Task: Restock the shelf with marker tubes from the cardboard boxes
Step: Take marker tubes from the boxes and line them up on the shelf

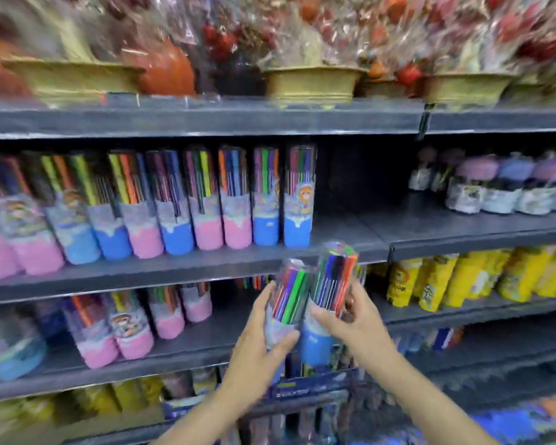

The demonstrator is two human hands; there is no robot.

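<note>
My left hand (264,342) grips a clear marker tube (289,293) full of coloured pens. Beside it, touching, my right hand (350,319) holds a second marker tube (331,284) with a blue base, tilted slightly right. Both tubes hover in front of the dark shelf edge (206,264), below an open gap (350,187) at the right end of a row of upright marker tubes (174,200) with pink and blue bases. More marker tubes (126,326) stand on the shelf below. No cardboard box is visible. The view is blurred.
Wrapped gift baskets in gold bowls (312,81) fill the top shelf. Small bottles with purple caps (511,184) stand at the right of the middle shelf. Yellow packets (463,281) fill the lower right shelf. Dark packaged goods (302,390) sit below my hands.
</note>
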